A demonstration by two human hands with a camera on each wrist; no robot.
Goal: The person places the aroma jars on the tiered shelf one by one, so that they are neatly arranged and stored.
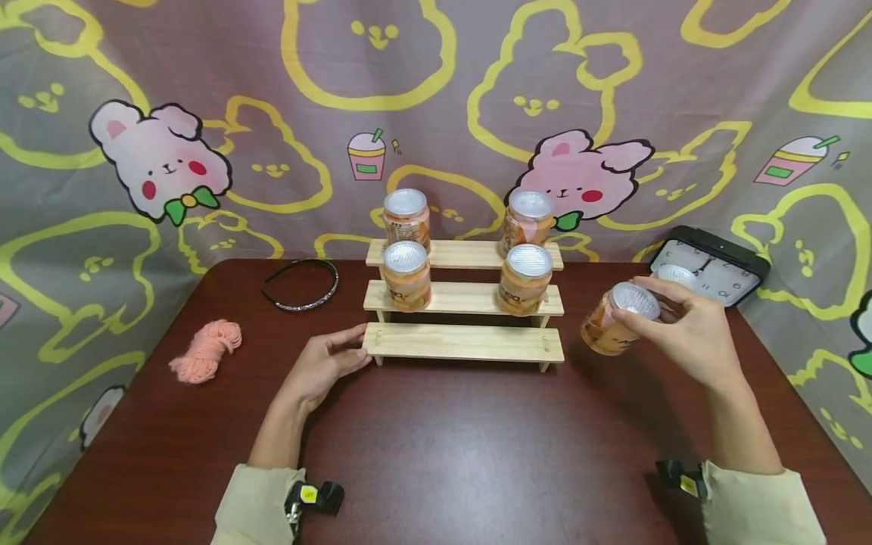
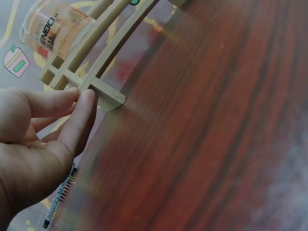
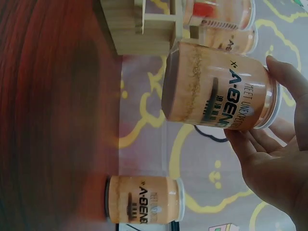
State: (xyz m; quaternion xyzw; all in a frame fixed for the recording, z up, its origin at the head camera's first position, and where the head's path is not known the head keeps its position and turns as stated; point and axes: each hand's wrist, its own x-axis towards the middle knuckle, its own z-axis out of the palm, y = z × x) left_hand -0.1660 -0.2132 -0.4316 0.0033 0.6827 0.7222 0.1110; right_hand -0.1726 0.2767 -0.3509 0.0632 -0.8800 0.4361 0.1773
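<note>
My right hand point(image 1: 688, 333) grips an orange jar point(image 1: 611, 325) with a silver lid by its upper end, tilted, right of a three-step wooden display stand point(image 1: 463, 342). In the right wrist view, thumb and fingers sit on either side of the jar point(image 3: 216, 89) near its lid. My left hand point(image 1: 323, 369) pinches the left end of the stand's lowest step between thumb and fingertips. On the top step stand two similar jars point(image 1: 407, 223), and two more jars point(image 1: 407, 278) stand on the middle step. Nothing stands on the lowest step.
Another jar point(image 3: 144, 199) stands on the table behind my right hand, in front of a black-framed clock point(image 1: 715, 269). At the left lie a black headband point(image 1: 300, 306) and a pink yarn skein point(image 1: 207, 351). A patterned curtain point(image 1: 259, 68) hangs behind the dark table point(image 1: 463, 439).
</note>
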